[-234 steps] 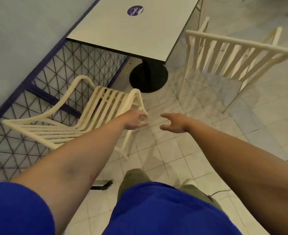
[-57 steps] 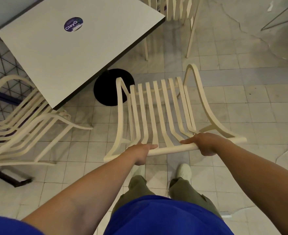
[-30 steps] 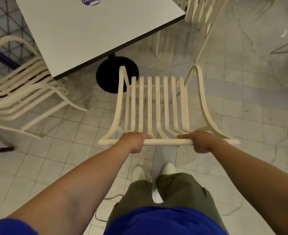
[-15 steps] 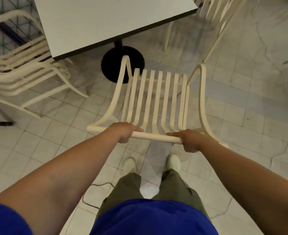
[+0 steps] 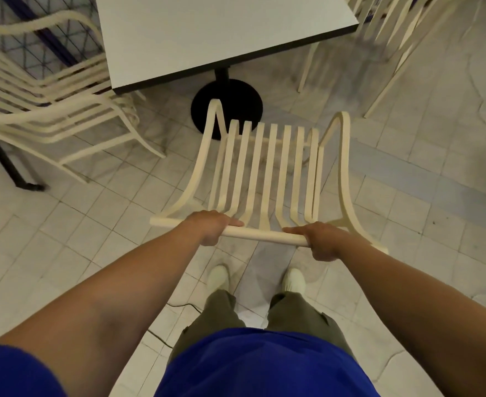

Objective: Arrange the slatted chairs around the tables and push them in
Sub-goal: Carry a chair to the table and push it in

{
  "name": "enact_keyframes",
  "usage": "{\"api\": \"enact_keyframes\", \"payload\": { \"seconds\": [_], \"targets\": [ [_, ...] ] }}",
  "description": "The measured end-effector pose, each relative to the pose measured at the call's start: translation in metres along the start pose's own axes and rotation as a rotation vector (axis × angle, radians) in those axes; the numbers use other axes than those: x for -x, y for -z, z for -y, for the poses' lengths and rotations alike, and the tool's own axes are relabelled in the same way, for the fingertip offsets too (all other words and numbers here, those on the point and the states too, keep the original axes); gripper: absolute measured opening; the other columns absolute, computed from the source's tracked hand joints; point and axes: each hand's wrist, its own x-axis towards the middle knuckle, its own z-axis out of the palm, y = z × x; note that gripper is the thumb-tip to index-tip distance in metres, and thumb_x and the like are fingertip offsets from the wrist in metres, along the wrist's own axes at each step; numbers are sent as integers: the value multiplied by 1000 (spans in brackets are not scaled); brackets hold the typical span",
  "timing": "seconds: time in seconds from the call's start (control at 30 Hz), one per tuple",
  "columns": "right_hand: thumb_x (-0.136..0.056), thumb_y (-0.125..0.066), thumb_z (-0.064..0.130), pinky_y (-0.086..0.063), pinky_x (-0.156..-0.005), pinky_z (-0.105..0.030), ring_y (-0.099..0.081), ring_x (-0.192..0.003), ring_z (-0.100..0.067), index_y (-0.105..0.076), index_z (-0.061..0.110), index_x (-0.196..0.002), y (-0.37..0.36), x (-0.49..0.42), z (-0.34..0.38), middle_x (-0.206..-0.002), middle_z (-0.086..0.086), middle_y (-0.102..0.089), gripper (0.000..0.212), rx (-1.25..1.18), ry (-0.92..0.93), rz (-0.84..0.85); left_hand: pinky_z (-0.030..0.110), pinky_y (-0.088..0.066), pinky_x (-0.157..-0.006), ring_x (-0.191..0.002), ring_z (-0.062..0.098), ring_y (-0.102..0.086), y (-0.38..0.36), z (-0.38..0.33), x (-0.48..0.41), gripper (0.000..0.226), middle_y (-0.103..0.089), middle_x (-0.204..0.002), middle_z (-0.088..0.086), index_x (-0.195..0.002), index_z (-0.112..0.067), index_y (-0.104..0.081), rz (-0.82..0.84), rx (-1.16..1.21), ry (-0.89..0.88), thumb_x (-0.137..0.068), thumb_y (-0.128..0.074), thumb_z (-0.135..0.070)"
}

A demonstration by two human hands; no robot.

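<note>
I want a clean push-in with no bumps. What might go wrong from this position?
The held chair sits right of the table centre, so its left armrest may hit the black pedestal base. The stacked chairs crowd the table's left corner. A cable on the floor near the feet could trip.

A single head-worn, wide-angle view looks steeply down and forward from above the person's own blue shirt [image 5: 253, 365], close over the outstretched arms. It faces the grey square tabletop [image 5: 216, 32], which fills the upper middle; straight lines bow toward the frame edges.
</note>
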Motion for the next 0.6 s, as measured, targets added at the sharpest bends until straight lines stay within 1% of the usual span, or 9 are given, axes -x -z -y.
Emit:
{"api": "enact_keyframes", "payload": {
  "seconds": [0.1, 0.2, 0.27, 0.3, 0.4, 0.53, 0.6],
  "targets": [
    [-88, -61, 1, -42, -85, -29, -50, -94, -16, -29, 48, -149, 6, -1, -4, -124, -1, -57, 83, 34, 14, 14, 32, -43, -67, -74, 15, -49, -4, -5, 2, 83, -49, -106, -1, -151, -57, -25, -10, 39, 16, -95, -50, -1],
    [-88, -58, 1, -39, -80, -29, -50, -93, -18, -27, 48, -150, 16, -1, -8, -123, -3, -54, 84, 109, 41, 43, 31, -44, -65, -70, 13, -48, -10, -11, 4, 83, -49, -103, -2, -150, -58, -26, -27, 93, 34, -94, -47, 0],
    [-88, -57, 1, -38, -80, -28, -53, -97, -20, -27, 49, -150, 21, -2, -10, -124, -3, -54, 84, 138, 57, 51, 31, -44, -65, -69, 12, -47, -13, -13, 5, 84, -49, -102, -3, -149, -59, -26, -35, 120, 52, -93, -47, 0],
    [-88, -57, 1, -39, -80, -28, -54, -98, -20, -27, 49, -150, 24, -3, -12, -123, -2, -55, 84, 144, 61, 50, 31, -43, -64, -69, 12, -47, -14, -15, 5, 84, -48, -101, -3, -149, -59, -26, -41, 129, 60, -93, -47, 0],
    [-87, -57, 1, -43, -83, -29, -52, -94, -17, -28, 51, -149, 28, -9, -16, -119, 0, -55, 85, 152, 82, 60, 30, -42, -63, -72, 13, -49, -16, -19, 6, 84, -48, -102, -4, -149, -59, -25, -41, 161, 81, -93, -47, 0],
    [-86, -59, 1, -48, -88, -32, -54, -92, -16, -29, 53, -147, 33, -16, -22, -107, 5, -51, 85, 175, 103, 72, 32, -47, -68, -78, 17, -53, -21, -27, 9, 85, -49, -104, -2, -151, -57, -25, -53, 206, 109, -93, -47, 1],
    [-86, -60, 1, -48, -90, -33, -55, -94, -17, -30, 54, -146, 34, -19, -25, -110, 5, -53, 86, 186, 116, 72, 33, -48, -70, -81, 19, -54, -24, -31, 10, 84, -49, -105, -2, -151, -57, -25, -56, 223, 123, -94, -48, 0]
  ]
}}
